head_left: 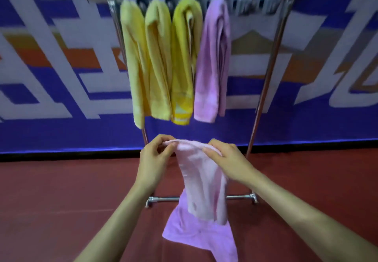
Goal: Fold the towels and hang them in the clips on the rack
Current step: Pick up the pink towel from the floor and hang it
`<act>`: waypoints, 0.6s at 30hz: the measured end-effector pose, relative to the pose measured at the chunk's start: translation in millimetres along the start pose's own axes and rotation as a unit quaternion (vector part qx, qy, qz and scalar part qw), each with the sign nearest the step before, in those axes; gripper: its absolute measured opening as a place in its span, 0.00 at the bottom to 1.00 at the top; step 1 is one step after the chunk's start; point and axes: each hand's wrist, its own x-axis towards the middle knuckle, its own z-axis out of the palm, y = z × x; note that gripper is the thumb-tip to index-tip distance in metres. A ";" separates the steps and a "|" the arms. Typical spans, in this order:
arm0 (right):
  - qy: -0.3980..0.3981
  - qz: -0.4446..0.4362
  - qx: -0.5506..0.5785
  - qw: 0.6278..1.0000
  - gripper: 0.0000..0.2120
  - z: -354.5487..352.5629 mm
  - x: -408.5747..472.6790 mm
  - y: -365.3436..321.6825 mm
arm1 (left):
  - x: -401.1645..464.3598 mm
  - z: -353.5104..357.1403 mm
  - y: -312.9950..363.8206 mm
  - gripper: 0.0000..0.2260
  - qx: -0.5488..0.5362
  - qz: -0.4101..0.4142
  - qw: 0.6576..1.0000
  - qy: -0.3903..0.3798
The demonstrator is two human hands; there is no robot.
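A metal rack (pixel 268 73) stands before me with a row of clips along its top bar (pixel 251 4). Three folded yellow towels (pixel 157 63) and one lilac towel (pixel 212 63) hang from clips on its left half. Below them I hold a pale pink towel (pixel 201 182), folded lengthwise and hanging down. My left hand (pixel 153 161) pinches its top left end, and my right hand (pixel 227 159) grips its top right part. Another lilac towel (pixel 196 233) lies crumpled on the floor beneath the pink one.
The clips on the right half of the bar hold nothing. The rack's foot bar (pixel 163 198) with its end feet rests on the red floor (pixel 61 190). A blue, white and orange banner wall (pixel 51 67) stands close behind the rack.
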 end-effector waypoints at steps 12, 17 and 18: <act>0.135 -0.126 0.104 0.977 0.16 -282.4 69.2 -349.6 | 78.0 -122.0 409.6 0.03 -0.016 0.202 0.978 0.052; 0.166 -0.108 0.100 0.975 0.16 -341.5 74.4 -399.8 | 95.8 -141.2 501.7 0.05 0.026 0.265 0.962 0.061; 0.156 -0.109 0.092 0.977 0.15 -350.2 73.9 -404.6 | 97.5 -142.9 514.2 0.05 0.044 0.277 0.958 0.063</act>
